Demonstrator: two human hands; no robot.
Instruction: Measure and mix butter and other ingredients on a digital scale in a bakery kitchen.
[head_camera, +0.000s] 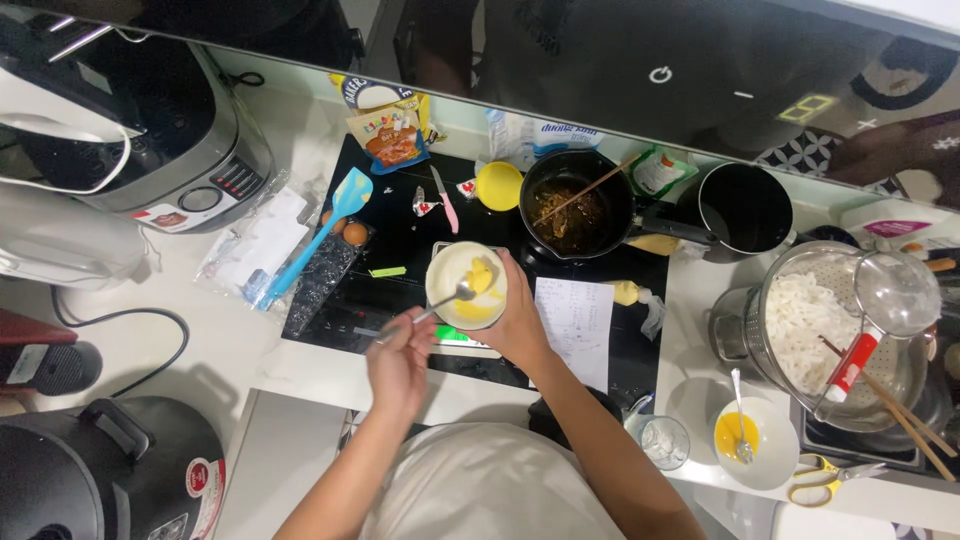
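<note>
My right hand (515, 318) grips a round white tub (462, 283) with pale yellow spread inside, held over the black cooktop (400, 240). My left hand (398, 362) holds a metal spoon (440, 305) by the handle, its bowl dug into the yellow spread in the tub. Under the tub a small scale with a green lit display (455, 336) shows partly. Beyond the tub stands a black saucepan (575, 205) with dark brown contents and a wooden chopstick resting in it.
A blue spatula (318, 232), eggs in a carton (345, 232), a pink-handled knife (444, 200), a yellow lid (498, 185), a paper sheet (574, 318), an empty black pot (745, 207), a pot of white noodles with strainer (830, 325), a bowl with yolk (745, 440), scissors (825, 478), a glass (665, 440), cookers at left.
</note>
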